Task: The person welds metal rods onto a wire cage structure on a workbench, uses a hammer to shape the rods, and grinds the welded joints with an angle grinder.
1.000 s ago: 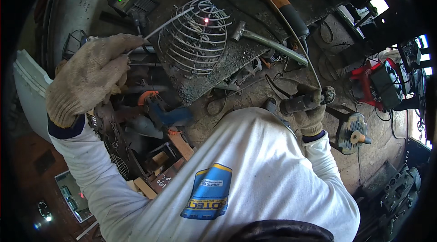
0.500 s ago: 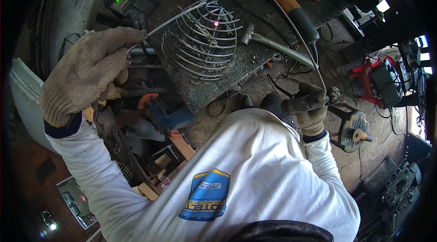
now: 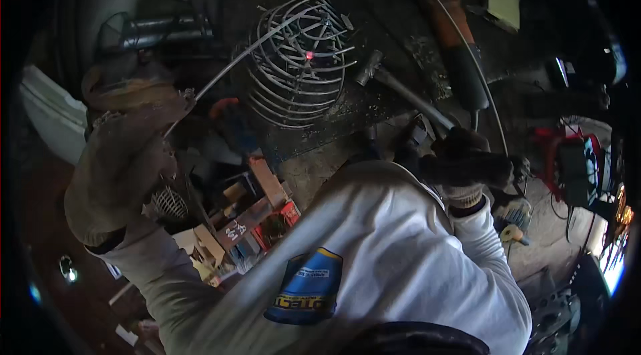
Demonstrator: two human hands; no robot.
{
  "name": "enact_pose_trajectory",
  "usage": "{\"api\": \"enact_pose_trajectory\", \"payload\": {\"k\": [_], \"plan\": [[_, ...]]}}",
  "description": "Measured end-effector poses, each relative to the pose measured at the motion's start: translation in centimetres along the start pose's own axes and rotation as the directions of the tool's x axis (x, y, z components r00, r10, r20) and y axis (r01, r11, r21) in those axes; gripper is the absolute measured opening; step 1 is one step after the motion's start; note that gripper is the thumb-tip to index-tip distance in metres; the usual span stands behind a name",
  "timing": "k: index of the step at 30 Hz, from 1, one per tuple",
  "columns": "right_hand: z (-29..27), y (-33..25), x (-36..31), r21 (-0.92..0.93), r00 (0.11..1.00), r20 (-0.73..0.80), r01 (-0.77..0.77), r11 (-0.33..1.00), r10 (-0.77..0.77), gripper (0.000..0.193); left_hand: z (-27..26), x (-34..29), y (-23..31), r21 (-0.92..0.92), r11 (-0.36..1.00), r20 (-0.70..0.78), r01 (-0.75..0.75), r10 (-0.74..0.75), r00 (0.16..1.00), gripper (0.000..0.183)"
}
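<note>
Domed wire cage (image 3: 306, 73), dull grey and egg-shaped, lies on the dark counter (image 3: 384, 18): bowed rods run in rows across its lower half, crossing untidily above, with ends jutting right and a small pinkish-red spot near its middle. The gloved left hand (image 3: 127, 155) pinches a thin metal rod (image 3: 234, 63) that overlaps the cage; whether they touch, I cannot tell. The right hand (image 3: 463, 189) grips a dark handle (image 3: 477, 168).

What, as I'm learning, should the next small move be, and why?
Perhaps move the right hand so its thin rod nears the wire cage: the left hand holds another rod over it, but the thin rod points past the grinder.
</note>
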State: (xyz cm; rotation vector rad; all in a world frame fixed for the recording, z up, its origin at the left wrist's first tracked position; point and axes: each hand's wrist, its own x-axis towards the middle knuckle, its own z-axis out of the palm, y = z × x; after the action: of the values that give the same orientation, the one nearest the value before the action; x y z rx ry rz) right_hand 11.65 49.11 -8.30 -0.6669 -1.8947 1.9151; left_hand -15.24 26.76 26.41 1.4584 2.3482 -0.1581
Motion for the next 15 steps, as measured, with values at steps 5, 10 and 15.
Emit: {"api": "enact_pose_trajectory", "payload": {"k": [5, 10, 15], "plan": [[-2.3, 1.7, -1.1, -0.156, 0.981, 0.195, 0.008, 0.988, 0.023, 0.024, -1.2, -0.3, 2.3, -0.314, 0.857, 0.191, 0.408, -0.364, 0.912, 0.029], [-1.4, 0.6, -0.5, -0.423, 1.000, 0.030, 0.013, 0.906, -0.001, 0.027, -1.1, 0.2, 4.5, -0.344, 0.743, 0.270, 0.574, -0.508, 0.818, 0.036], [-3.3, 1.8, -0.4, -0.384, 0.917, 0.397, 0.191, 0.903, -0.025, 0.031, -1.5, 1.1, 5.0, -0.334, 0.773, 0.290, 0.540, -0.461, 0.839, 0.037]]}}
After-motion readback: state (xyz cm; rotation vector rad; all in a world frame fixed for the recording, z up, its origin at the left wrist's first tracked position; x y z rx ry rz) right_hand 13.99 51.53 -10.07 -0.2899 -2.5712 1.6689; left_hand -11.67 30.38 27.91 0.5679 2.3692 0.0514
